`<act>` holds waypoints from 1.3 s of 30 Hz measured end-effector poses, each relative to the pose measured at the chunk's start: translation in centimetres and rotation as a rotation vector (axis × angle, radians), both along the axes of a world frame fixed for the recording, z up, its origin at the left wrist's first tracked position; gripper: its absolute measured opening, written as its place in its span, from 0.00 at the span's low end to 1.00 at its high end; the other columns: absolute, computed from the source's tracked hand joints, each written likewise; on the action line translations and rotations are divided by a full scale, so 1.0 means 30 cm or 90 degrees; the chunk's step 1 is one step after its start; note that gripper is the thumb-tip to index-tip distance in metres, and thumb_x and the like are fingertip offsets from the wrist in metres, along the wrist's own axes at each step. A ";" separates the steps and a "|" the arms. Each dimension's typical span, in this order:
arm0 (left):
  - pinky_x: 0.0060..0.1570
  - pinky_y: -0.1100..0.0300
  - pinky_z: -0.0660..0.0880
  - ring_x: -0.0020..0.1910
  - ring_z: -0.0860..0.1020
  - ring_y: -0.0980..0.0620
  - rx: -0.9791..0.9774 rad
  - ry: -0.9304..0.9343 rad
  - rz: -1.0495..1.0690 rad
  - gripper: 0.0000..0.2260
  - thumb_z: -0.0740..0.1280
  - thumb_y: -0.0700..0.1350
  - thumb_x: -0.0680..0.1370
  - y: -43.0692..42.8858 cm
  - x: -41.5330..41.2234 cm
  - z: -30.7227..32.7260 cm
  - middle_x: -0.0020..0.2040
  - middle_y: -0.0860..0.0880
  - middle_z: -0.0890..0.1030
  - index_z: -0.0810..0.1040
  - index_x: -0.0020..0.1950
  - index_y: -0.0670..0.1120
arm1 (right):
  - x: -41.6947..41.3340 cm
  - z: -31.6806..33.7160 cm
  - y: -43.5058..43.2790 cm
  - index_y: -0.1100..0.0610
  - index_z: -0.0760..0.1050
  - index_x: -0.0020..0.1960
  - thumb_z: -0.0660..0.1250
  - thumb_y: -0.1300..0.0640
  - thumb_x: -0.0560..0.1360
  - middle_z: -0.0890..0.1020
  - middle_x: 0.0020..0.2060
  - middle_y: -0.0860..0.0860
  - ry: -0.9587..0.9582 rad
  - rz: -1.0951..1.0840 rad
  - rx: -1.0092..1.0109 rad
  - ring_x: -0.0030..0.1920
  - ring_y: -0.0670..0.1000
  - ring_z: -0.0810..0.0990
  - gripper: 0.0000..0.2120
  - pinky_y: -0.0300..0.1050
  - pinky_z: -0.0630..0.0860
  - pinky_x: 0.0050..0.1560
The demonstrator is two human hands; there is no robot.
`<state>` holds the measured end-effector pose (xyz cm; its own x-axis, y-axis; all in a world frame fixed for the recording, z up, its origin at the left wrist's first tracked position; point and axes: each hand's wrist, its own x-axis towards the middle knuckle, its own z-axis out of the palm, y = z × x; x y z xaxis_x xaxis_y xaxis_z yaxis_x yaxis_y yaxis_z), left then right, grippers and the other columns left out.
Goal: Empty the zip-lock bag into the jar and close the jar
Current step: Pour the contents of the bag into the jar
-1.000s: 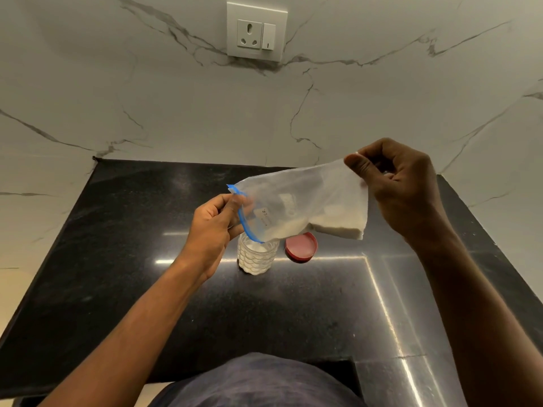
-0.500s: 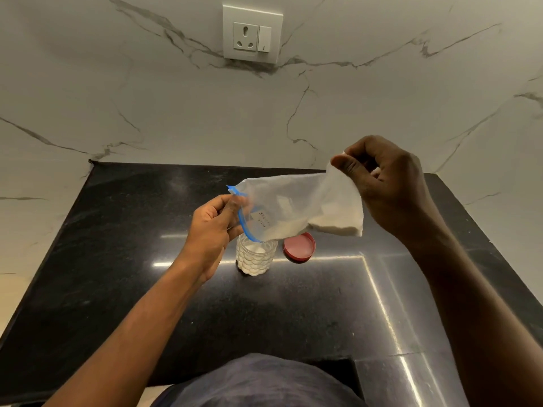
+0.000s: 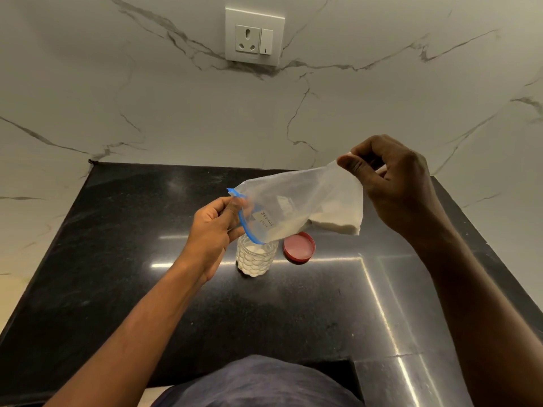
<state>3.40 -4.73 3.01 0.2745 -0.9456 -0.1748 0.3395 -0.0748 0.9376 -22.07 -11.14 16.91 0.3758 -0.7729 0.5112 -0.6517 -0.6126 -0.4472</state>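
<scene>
Now pulls the zip-lock bag (image 3: 296,207) tauter than half a second ago, lifting its bottom corner up and rightward in the right hand (image 3: 393,183), thumb and curled fingers pinched on it. Grips the blue zip mouth with the left hand (image 3: 211,230), just above the open jar (image 3: 255,258) on the black counter (image 3: 117,259). Possibly spilling white powder; hard to tell. Leaves the red lid (image 3: 299,247) just right of the jar.
</scene>
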 end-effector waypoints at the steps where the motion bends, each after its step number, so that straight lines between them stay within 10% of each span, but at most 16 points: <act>1: 0.48 0.59 0.85 0.55 0.88 0.52 0.007 -0.005 -0.001 0.08 0.66 0.46 0.85 0.001 0.001 -0.002 0.54 0.51 0.89 0.84 0.57 0.47 | 0.002 -0.002 -0.001 0.58 0.80 0.49 0.70 0.49 0.81 0.79 0.41 0.48 0.003 0.003 -0.002 0.39 0.44 0.77 0.12 0.29 0.71 0.39; 6: 0.52 0.58 0.85 0.59 0.86 0.49 0.063 -0.147 -0.012 0.07 0.69 0.51 0.83 0.010 0.023 0.003 0.52 0.53 0.89 0.83 0.57 0.50 | -0.006 -0.030 -0.010 0.55 0.79 0.47 0.71 0.49 0.80 0.79 0.40 0.45 -0.002 -0.011 0.010 0.39 0.45 0.77 0.10 0.37 0.73 0.39; 11: 0.76 0.41 0.65 0.81 0.62 0.44 0.052 -0.634 0.008 0.43 0.71 0.68 0.74 0.018 0.027 0.091 0.82 0.46 0.66 0.61 0.82 0.50 | -0.031 -0.063 -0.015 0.54 0.80 0.47 0.72 0.48 0.80 0.81 0.41 0.46 -0.035 -0.035 0.046 0.41 0.43 0.79 0.10 0.32 0.73 0.40; 18: 0.74 0.43 0.65 0.75 0.74 0.48 -0.271 -0.912 -0.257 0.27 0.67 0.62 0.82 -0.120 -0.168 0.349 0.75 0.50 0.78 0.73 0.77 0.52 | -0.042 -0.097 -0.009 0.53 0.81 0.48 0.72 0.50 0.80 0.82 0.41 0.45 -0.077 -0.010 0.110 0.40 0.42 0.80 0.07 0.36 0.75 0.42; 22: 0.58 0.44 0.78 0.55 0.83 0.46 -0.272 -0.838 -0.312 0.12 0.67 0.49 0.85 -0.174 -0.209 0.367 0.57 0.45 0.87 0.85 0.63 0.45 | -0.064 -0.115 -0.001 0.53 0.82 0.50 0.74 0.50 0.78 0.84 0.42 0.45 -0.168 0.000 0.154 0.43 0.42 0.82 0.06 0.36 0.80 0.44; 27: 0.58 0.43 0.80 0.54 0.84 0.46 -0.255 -0.732 -0.294 0.09 0.69 0.45 0.84 -0.172 -0.205 0.342 0.55 0.45 0.88 0.87 0.59 0.44 | -0.096 -0.228 0.037 0.47 0.73 0.67 0.80 0.49 0.70 0.80 0.62 0.46 -0.233 0.041 0.354 0.62 0.46 0.82 0.29 0.43 0.84 0.52; 32: 0.63 0.41 0.78 0.58 0.83 0.50 -0.275 -0.738 -0.269 0.10 0.71 0.49 0.83 -0.158 -0.184 0.340 0.58 0.49 0.87 0.86 0.61 0.47 | -0.079 -0.325 0.046 0.53 0.82 0.52 0.72 0.50 0.75 0.88 0.47 0.49 -0.356 0.031 0.347 0.49 0.55 0.87 0.09 0.49 0.86 0.49; 39: 0.57 0.63 0.76 0.56 0.78 0.60 -0.214 -0.447 0.271 0.17 0.77 0.61 0.76 0.025 0.004 0.136 0.55 0.58 0.79 0.76 0.59 0.58 | -0.061 -0.347 0.026 0.57 0.83 0.47 0.73 0.54 0.78 0.87 0.42 0.49 -0.394 -0.002 0.306 0.43 0.50 0.86 0.06 0.45 0.83 0.43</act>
